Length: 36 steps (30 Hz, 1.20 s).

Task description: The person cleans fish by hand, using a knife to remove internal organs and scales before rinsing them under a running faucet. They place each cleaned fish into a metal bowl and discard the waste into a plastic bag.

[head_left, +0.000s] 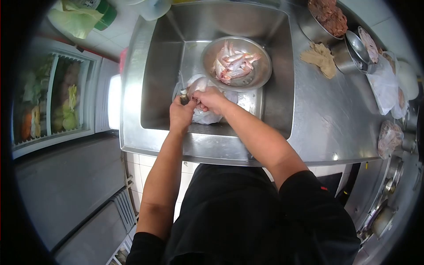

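Over the near left part of the sink (216, 17), my two hands meet. My left hand (181, 115) is closed around a small dark-handled tool (183, 97) with a pale collar and a thin shiny part pointing up. Beside it, my right hand (212, 100) has its fingers curled together against the left fingertips; what they pinch is hidden. Beneath both hands lies a whitish plastic bag (205, 117) with pale pinkish contents, partly covered by my hands. Just beyond stands a round metal bowl (265, 73) with several pale pink fish (236, 62) in it.
On the right counter (311, 128) are a tan cloth (320, 59), metal pots (346, 55), reddish-brown meat (329, 17) and white plastic bags (380, 84). A glass-fronted fridge (53, 97) stands at left. The sink's front rim (212, 143) lies beneath my forearms.
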### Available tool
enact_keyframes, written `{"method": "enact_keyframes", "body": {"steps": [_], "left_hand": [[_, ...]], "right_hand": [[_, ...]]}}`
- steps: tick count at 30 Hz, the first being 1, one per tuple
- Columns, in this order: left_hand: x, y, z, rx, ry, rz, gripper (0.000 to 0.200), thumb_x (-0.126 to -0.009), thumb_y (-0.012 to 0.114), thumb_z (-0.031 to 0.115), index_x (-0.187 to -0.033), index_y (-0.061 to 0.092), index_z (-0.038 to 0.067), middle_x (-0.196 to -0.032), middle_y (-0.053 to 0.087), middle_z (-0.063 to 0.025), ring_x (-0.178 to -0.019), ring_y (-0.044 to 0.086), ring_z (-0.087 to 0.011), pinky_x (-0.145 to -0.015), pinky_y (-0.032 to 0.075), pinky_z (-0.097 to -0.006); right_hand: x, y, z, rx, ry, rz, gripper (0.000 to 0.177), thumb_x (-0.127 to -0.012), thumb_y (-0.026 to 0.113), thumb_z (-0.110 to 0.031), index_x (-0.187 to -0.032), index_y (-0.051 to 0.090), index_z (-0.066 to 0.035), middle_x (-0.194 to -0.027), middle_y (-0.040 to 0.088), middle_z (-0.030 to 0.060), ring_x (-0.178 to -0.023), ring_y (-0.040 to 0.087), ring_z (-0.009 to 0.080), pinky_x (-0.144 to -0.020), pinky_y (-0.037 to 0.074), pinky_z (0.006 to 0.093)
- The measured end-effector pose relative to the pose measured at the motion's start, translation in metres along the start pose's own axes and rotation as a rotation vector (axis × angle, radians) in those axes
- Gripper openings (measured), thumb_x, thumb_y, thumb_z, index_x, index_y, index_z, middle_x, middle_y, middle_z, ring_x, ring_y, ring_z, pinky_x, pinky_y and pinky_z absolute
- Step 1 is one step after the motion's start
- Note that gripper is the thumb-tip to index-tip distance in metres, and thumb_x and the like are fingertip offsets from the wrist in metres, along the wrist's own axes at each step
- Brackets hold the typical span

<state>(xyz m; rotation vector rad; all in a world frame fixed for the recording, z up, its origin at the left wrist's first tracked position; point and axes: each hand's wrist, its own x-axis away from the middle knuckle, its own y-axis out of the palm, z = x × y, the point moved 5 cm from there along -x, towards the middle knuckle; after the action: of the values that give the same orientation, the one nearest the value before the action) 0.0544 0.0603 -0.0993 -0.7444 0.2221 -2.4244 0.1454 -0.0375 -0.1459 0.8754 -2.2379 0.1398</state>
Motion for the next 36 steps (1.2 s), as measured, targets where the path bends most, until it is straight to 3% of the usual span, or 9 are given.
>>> {"method": "enact_keyframes", "body": {"steps": [5,12,13,16,17,21,25,28,36], "left_hand": [[-0.003,-0.003,-0.007,0.031,0.027,0.024,0.030,-0.081,0.072,0.018,-0.100,0.062,-0.003,-0.076,0.064,-0.0071,-0.059,0.055,-0.0121,-0.053,0.046,-0.0302],[-0.001,-0.005,-0.008,0.025,-0.053,-0.004,0.026,-0.085,0.069,0.019,-0.102,0.061,0.001,-0.088,0.065,-0.0064,-0.075,0.060,-0.0140,-0.062,0.051,-0.0300],[-0.004,-0.006,-0.010,0.086,-0.034,0.012,0.029,-0.082,0.070,0.019,-0.101,0.062,-0.002,-0.081,0.065,-0.0076,-0.063,0.059,-0.0138,-0.054,0.049,-0.0310],[-0.007,-0.013,-0.012,0.183,-0.058,0.015,0.029,-0.084,0.069,0.019,-0.104,0.063,-0.001,-0.086,0.066,-0.0073,-0.068,0.061,-0.0142,-0.056,0.050,-0.0298],[-0.007,-0.013,-0.011,0.198,-0.066,-0.011,0.028,-0.085,0.067,0.018,-0.106,0.064,0.000,-0.089,0.067,-0.0068,-0.071,0.062,-0.0143,-0.057,0.052,-0.0290],[0.001,-0.011,-0.003,0.226,-0.087,-0.080,0.031,-0.085,0.069,0.017,-0.109,0.060,0.000,-0.092,0.065,-0.0073,-0.075,0.060,-0.0138,-0.058,0.049,-0.0271],[-0.016,-0.007,-0.025,0.048,-0.059,0.010,0.040,-0.077,0.075,0.018,-0.112,0.065,0.001,-0.102,0.070,-0.0165,-0.095,0.067,-0.0262,-0.087,0.049,-0.0371],[-0.014,-0.010,-0.019,0.023,0.035,0.141,0.044,-0.075,0.076,0.021,-0.113,0.066,0.002,-0.105,0.069,-0.0189,-0.102,0.066,-0.0316,-0.090,0.048,-0.0380],[-0.029,-0.018,-0.021,-0.317,-0.048,0.280,0.039,-0.078,0.067,0.022,-0.110,0.061,0.000,-0.109,0.066,-0.0253,-0.106,0.062,-0.0406,-0.093,0.048,-0.0448]], "right_hand": [[0.001,0.009,0.003,-0.125,-0.028,0.060,0.020,-0.085,0.060,-0.015,-0.086,0.059,0.006,-0.062,0.054,0.0085,-0.047,0.049,0.0145,-0.040,0.035,0.0301],[-0.007,0.009,0.010,-0.146,-0.129,0.189,0.024,-0.083,0.063,-0.014,-0.090,0.060,0.008,-0.067,0.059,0.0119,-0.048,0.051,0.0167,-0.040,0.038,0.0320],[-0.011,0.010,0.015,-0.168,-0.077,0.071,0.025,-0.085,0.063,-0.016,-0.095,0.060,0.007,-0.074,0.062,0.0113,-0.053,0.054,0.0158,-0.044,0.044,0.0309],[-0.005,0.012,0.018,-0.293,-0.078,-0.092,0.028,-0.089,0.065,-0.021,-0.099,0.059,0.005,-0.082,0.064,0.0094,-0.059,0.056,0.0136,-0.051,0.049,0.0293],[0.000,0.012,0.017,-0.289,-0.035,-0.134,0.019,-0.098,0.059,-0.020,-0.101,0.060,-0.002,-0.084,0.060,0.0038,-0.060,0.053,0.0100,-0.059,0.050,0.0296],[0.001,0.008,0.007,-0.131,-0.054,-0.146,0.015,-0.096,0.059,-0.017,-0.095,0.060,-0.003,-0.073,0.059,0.0037,-0.055,0.054,0.0111,-0.051,0.046,0.0295],[-0.002,0.010,0.002,0.220,-0.122,0.003,0.016,-0.092,0.057,-0.014,-0.085,0.059,0.001,-0.062,0.057,0.0082,-0.045,0.052,0.0153,-0.039,0.039,0.0324],[-0.014,0.015,0.008,0.185,-0.080,0.035,0.019,-0.092,0.055,-0.012,-0.081,0.059,0.002,-0.064,0.058,0.0098,-0.046,0.052,0.0162,-0.039,0.038,0.0324],[-0.025,0.031,0.019,0.000,0.083,0.066,0.025,-0.095,0.058,-0.018,-0.078,0.059,0.000,-0.063,0.058,0.0098,-0.043,0.049,0.0158,-0.035,0.032,0.0310]]}}
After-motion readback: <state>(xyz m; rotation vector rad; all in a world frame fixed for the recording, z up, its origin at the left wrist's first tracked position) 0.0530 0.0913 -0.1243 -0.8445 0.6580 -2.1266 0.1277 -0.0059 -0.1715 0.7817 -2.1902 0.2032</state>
